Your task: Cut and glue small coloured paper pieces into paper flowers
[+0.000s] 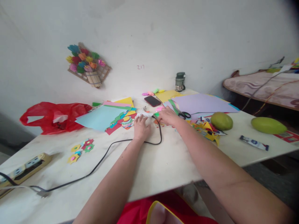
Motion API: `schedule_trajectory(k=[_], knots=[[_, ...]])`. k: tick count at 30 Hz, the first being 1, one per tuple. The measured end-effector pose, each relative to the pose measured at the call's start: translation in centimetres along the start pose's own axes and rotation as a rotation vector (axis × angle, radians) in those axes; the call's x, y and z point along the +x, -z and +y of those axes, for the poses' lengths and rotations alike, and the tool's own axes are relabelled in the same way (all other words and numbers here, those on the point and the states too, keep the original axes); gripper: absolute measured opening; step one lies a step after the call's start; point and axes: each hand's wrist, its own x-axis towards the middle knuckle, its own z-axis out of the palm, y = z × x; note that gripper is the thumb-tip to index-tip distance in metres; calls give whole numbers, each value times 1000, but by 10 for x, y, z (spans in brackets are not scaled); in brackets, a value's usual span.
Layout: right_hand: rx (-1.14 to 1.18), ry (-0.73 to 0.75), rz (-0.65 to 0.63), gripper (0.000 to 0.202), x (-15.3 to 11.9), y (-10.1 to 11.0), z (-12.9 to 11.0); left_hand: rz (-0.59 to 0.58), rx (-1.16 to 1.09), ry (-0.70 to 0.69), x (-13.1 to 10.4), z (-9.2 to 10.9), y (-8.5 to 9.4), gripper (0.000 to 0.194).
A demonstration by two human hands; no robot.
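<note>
My left hand (141,127) lies palm down on the table, fingers stretched out against a white glue gun (145,114) with a black cord. It rests at the gun's near side and does not wrap round it. Just right of the gun, my right hand (167,116) has its fingers bent and drawn together beside small pink paper (159,109) and green paper pieces (156,114). What lies between those fingertips is too small to make out. Black-handled scissors (184,115) are right of that hand. Layered cut-paper shapes (126,121) sit left of my left hand.
Coloured sheets (100,117) and a lilac sheet (203,104) flank a phone (152,101). Paper flowers (81,149), a red bag (56,118) and a power strip (25,169) are left. Scraps (207,132), green fruits (221,121) and a tube (254,142) are right. The cord (102,157) crosses the table.
</note>
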Motion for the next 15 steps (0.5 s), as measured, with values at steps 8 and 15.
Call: schedule_trajectory(k=[8,15], knots=[[48,-225,44,29,-7,12,11,118,-155,53,3,-3,4,30],[140,-215,-65,30,-10,14,13,58,-253,152,1,2,10,26]])
